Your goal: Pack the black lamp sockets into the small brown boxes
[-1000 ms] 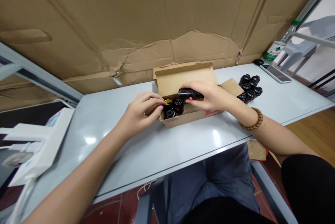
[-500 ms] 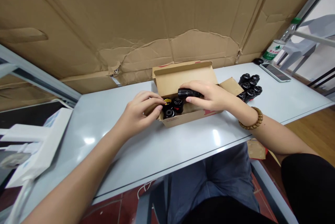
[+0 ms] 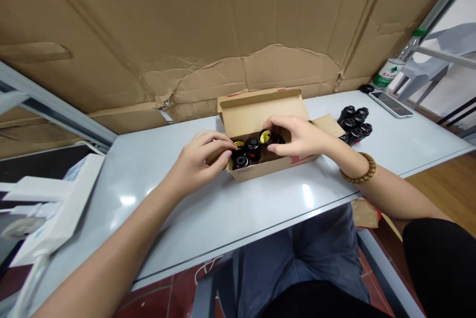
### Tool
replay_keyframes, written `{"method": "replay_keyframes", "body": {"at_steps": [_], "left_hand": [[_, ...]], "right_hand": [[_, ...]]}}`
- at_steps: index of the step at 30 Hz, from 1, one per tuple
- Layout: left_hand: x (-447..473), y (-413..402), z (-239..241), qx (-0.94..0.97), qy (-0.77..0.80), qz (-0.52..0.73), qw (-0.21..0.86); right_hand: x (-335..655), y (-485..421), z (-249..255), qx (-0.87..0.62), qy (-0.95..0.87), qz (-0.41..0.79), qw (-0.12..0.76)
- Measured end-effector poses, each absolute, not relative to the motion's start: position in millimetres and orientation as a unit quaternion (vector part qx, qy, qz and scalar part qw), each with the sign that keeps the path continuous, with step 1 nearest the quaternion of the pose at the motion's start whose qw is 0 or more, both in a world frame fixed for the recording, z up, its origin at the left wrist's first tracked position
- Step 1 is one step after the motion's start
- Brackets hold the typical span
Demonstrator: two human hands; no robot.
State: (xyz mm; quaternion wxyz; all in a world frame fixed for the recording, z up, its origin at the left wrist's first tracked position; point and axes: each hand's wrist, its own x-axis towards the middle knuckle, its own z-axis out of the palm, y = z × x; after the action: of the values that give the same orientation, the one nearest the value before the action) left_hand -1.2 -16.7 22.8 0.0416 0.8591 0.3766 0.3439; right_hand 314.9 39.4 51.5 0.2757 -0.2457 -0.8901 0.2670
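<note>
An open brown cardboard box (image 3: 260, 110) sits on the pale grey table (image 3: 223, 209). Inside stand small black lamp sockets (image 3: 247, 152), some showing gold threaded openings. My right hand (image 3: 297, 135) reaches into the box, fingers closed around a black socket (image 3: 268, 137) with a gold opening, set upright beside the others. My left hand (image 3: 199, 157) curls around the box's left end, fingers pressed on the flap next to the sockets.
A cluster of several black sockets (image 3: 355, 122) stands on the table right of the box. Further right lie a phone (image 3: 390, 104) and a water bottle (image 3: 394, 65). Large cardboard sheets (image 3: 186, 26) back the table. White boxes (image 3: 48, 204) sit at left.
My right hand has turned the socket from lying sideways above the box to upright, lowering it in beside the others. My left hand has stayed on the box's end.
</note>
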Motion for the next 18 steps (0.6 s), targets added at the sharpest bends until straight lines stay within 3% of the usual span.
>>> {"method": "replay_keyframes", "body": {"at_steps": [4,9,13,18], "left_hand": [[-2.1,-15.8,21.0,0.861,0.371,0.345,0.036],[-2.7,-15.5,19.9,0.863,0.365,0.348,0.032],[-2.7,-15.6,20.5,0.865,0.361,0.348,0.027],[-2.2,-15.5,22.1,0.865,0.362,0.347,0.022]], "right_hand": [[313.6,39.1,54.7,-0.255,-0.896,0.266,0.248],[311.7,38.8,53.8,-0.291,-0.858,0.4,0.137],[311.8,41.0,51.5,-0.279,-0.838,0.453,0.124],[313.1,40.7,53.7,-0.236,-0.858,0.436,0.137]]}}
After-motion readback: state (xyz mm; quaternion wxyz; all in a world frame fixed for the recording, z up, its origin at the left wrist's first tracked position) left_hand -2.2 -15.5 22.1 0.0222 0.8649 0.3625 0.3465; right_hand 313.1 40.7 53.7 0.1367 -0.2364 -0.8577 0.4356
